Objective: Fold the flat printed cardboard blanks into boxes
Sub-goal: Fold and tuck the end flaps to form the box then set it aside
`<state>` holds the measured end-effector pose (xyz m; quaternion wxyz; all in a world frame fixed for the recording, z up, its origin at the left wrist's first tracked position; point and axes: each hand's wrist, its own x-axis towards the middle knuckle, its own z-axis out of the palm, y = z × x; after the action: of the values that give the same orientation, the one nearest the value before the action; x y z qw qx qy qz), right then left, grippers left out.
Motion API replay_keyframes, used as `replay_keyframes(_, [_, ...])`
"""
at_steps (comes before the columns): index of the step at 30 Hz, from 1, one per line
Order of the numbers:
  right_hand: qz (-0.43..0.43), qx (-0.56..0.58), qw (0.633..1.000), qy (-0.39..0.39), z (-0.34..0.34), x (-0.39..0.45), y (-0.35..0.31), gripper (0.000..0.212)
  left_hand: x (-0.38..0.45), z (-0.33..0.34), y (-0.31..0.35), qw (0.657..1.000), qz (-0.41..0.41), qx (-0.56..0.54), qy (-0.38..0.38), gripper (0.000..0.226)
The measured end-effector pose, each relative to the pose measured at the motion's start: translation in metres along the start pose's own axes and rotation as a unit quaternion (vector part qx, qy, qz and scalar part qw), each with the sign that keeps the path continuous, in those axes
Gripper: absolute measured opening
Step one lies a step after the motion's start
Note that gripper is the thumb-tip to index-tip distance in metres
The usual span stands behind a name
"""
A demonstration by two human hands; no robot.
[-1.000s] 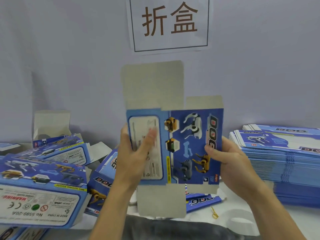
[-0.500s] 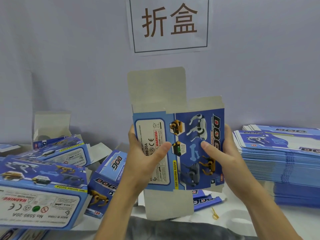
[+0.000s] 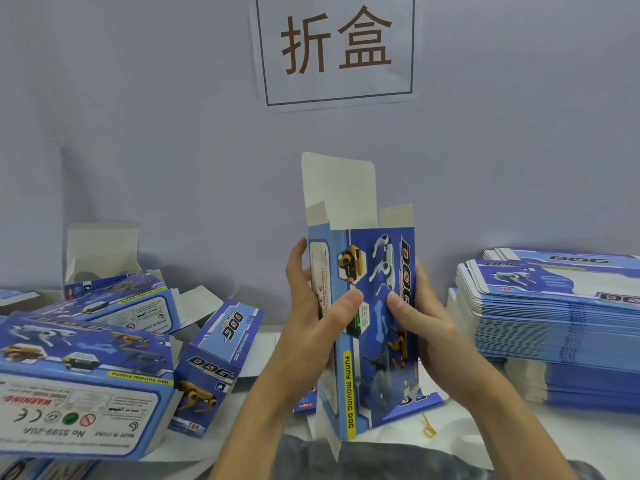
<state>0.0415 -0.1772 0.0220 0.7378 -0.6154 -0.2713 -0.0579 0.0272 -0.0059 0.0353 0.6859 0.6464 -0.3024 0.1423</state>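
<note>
Two hands, left [image 3: 311,306] & right [image 3: 420,317], gripping box [image 3: 374,327]; blank stack [image 3: 554,313] rt, folded boxes [image 3: 86,368] lt.

Stack of blanks [image 3: 554,317] and nearest folded box [image 3: 79,386] cut by frame edges.

Bare forearms, no sleeves — grey garment [image 3: 381,462] below

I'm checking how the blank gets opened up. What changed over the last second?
The blank, held flat and facing the camera before, has been squeezed open into a tube, its warning panel swung edge-on. The left hand and right hand moved closer together, thumbs nearly meeting. The stack of flat blanks and folded boxes stayed put.
</note>
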Motion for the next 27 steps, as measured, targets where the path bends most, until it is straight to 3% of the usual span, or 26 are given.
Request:
replay_keyframes(3, [-0.004,-0.005,1.0,0.023,0.001,-0.001,-0.004,0.048,0.002,-0.001,-0.006,0.998,0.008,-0.011,0.066,0.056])
replay_keyframes(8, [-0.026,-0.072,0.996,0.048,0.009,0.0,-0.007,0.049,0.008,-0.007,-0.003,0.995,-0.025,0.001,0.101,0.062])
replay_keyframes(11, [-0.039,-0.12,0.991,0.041,0.02,0.0,-0.006,0.056,0.011,-0.005,0.0,0.984,-0.005,0.027,0.176,0.049])
replay_keyframes(14, [-0.054,-0.116,0.991,0.042,0.023,0.001,-0.011,0.051,0.012,-0.007,-0.004,0.975,0.019,0.004,0.219,0.056])
replay_keyframes(16, [-0.093,-0.11,0.986,0.081,0.021,0.001,-0.018,0.046,0.01,-0.007,-0.003,0.979,0.034,0.003,0.203,0.072])
replay_keyframes(19, [-0.152,-0.096,0.977,0.112,0.015,-0.002,-0.027,0.059,0.009,0.0,0.002,0.987,0.067,0.03,0.146,0.084])
replay_keyframes(23, [-0.195,-0.141,0.966,0.09,0.007,-0.005,-0.036,0.075,0.009,0.004,0.005,0.989,0.079,0.045,0.116,0.083])
replay_keyframes(27, [-0.191,-0.144,0.97,0.04,0.014,-0.005,-0.033,0.072,0.009,0.006,0.012,0.982,0.084,0.038,0.165,0.067])
